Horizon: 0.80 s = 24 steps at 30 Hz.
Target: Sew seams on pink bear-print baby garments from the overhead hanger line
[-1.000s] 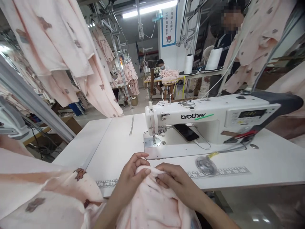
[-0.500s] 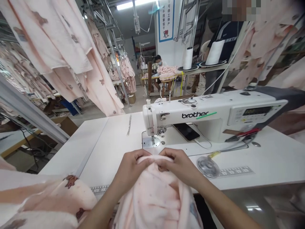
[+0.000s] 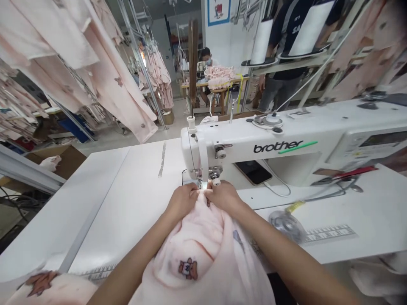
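Observation:
Pale pink fleece fabric point(image 3: 206, 258) with a printed bear hangs from both hands and drapes toward me. My left hand point(image 3: 184, 199) pinches its upper edge just left of the needle. On the right, my right hand point(image 3: 224, 197) grips the same edge, its fingers partly behind the machine's tension knob. Between the two hands, the fabric edge lies right at the presser foot point(image 3: 200, 183) of the white sewing machine point(image 3: 235, 144). Whether the foot is up or down on the fabric I cannot tell.
On the white table point(image 3: 136, 203), a phone point(image 3: 254, 173) lies under the machine arm. A clear round container point(image 3: 286, 226) and a ruler point(image 3: 330, 233) are at the right. More pink fabric point(image 3: 54, 290) lies lower left. Thread cones point(image 3: 262, 42) and a person point(image 3: 288, 63) are behind.
Both hands have moved forward with the fabric edge, from in front of the needle plate to the presser foot. The view has moved closer to the machine, and a light shows near the needle.

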Each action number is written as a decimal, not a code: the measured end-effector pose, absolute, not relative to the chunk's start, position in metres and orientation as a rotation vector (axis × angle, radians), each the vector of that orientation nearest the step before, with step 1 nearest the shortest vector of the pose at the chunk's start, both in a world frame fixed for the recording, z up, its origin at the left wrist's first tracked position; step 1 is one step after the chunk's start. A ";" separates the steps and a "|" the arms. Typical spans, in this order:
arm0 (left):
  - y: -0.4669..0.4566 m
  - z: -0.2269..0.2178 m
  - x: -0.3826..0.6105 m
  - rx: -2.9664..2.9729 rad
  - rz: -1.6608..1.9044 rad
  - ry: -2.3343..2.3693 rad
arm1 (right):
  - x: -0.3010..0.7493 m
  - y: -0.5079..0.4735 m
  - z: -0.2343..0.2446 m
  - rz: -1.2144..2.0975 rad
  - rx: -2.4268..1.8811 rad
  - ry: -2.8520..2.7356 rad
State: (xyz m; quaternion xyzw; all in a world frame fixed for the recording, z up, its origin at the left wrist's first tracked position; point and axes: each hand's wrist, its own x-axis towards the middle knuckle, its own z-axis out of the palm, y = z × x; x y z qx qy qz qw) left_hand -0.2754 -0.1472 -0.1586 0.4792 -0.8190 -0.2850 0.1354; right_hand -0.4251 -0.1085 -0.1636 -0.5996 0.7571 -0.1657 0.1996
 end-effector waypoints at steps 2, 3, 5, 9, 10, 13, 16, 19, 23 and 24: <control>-0.152 -0.159 -0.278 1.424 -0.828 -2.361 | -0.427 -0.111 -0.164 -0.460 -1.660 2.126; -0.154 -0.159 -0.279 1.441 -0.833 -2.356 | -0.428 -0.112 -0.164 -0.469 -1.651 2.126; -0.158 -0.159 -0.281 1.471 -0.839 -2.348 | -0.430 -0.114 -0.165 -0.473 -1.639 2.131; -0.159 -0.157 -0.283 1.498 -0.825 -2.351 | -0.432 -0.115 -0.168 -0.482 -1.628 2.146; -0.159 -0.157 -0.283 1.499 -0.820 -2.356 | -0.432 -0.116 -0.169 -0.486 -1.627 2.151; -0.159 -0.156 -0.283 1.500 -0.810 -2.360 | -0.431 -0.115 -0.171 -0.502 -1.629 2.167; -0.160 -0.156 -0.282 1.497 -0.803 -2.356 | -0.429 -0.113 -0.171 -0.527 -1.646 2.164; -0.160 -0.155 -0.281 1.486 -0.815 -2.373 | -0.428 -0.112 -0.169 -0.552 -1.662 2.156; -0.160 -0.154 -0.283 1.508 -0.810 -2.378 | -0.428 -0.112 -0.169 -0.587 -1.672 2.153; -0.160 -0.154 -0.283 1.514 -0.802 -2.375 | -0.427 -0.112 -0.169 -0.599 -1.674 2.149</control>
